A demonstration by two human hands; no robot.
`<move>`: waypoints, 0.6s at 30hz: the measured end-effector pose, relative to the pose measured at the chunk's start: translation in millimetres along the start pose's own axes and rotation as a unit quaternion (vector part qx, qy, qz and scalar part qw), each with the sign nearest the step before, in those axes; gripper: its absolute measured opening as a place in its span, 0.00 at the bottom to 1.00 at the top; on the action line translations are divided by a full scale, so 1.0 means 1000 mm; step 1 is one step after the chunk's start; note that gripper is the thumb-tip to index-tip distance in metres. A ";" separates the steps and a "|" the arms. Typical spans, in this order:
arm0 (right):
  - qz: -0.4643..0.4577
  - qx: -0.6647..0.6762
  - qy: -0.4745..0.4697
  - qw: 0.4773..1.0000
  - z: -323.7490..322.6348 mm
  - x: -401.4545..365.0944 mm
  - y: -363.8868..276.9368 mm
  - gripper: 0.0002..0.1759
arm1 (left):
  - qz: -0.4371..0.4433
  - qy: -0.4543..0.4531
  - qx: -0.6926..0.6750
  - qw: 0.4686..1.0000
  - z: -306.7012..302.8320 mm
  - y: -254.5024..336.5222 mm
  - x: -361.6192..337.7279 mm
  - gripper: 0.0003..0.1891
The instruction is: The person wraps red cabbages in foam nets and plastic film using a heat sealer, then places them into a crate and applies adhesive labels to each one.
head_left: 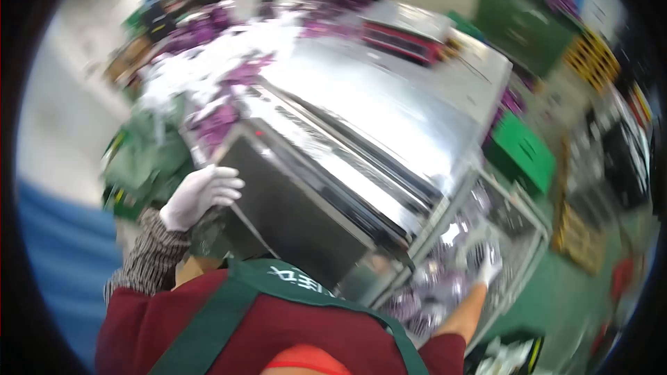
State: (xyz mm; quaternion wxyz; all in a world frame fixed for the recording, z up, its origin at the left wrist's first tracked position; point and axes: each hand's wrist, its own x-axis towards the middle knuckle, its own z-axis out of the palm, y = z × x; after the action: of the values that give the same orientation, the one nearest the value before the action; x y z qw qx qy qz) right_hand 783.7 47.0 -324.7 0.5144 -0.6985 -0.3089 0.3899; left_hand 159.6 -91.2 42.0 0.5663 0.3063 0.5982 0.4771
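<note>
My left hand (205, 194), in a white glove, is beside the left edge of a dark flat panel (295, 215) on the machine in front of me. Its fingers are stretched out, with nothing seen in them. My right hand (490, 269), also white-gloved, reaches into a grey crate (535, 236) at the right. It is at a shiny, purple-striped wrapped item (479, 253); blur hides whether the fingers grip it. Several similar purple-and-clear wrapped items (431, 298) lie in the crate.
Behind the panel runs a long metal machine bed (375, 90). White and purple packets (222, 62) are heaped at the back left. A green box (521, 153) stands beyond the crate, a yellow crate (592, 57) farther back. Green cloth or bags (149, 156) are at the left.
</note>
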 end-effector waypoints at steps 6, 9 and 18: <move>0.082 -0.407 -0.017 0.910 0.036 0.028 0.066 0.52 | -0.056 0.097 0.037 0.993 -0.045 -0.012 0.000 0.22; 0.116 -0.593 -0.001 0.797 0.046 0.008 0.053 0.53 | -0.086 0.132 0.052 0.986 -0.062 -0.025 0.009 0.21; 0.036 -0.194 -0.018 0.980 -0.019 -0.012 -0.033 0.27 | -0.053 0.257 0.193 0.945 -0.202 -0.055 0.052 0.20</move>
State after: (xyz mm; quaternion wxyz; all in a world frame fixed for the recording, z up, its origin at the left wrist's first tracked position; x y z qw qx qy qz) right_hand 793.5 37.2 -287.1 0.3492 -0.7885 -0.3624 0.3535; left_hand -36.1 -109.0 -48.5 0.3475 0.2451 0.8195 0.3843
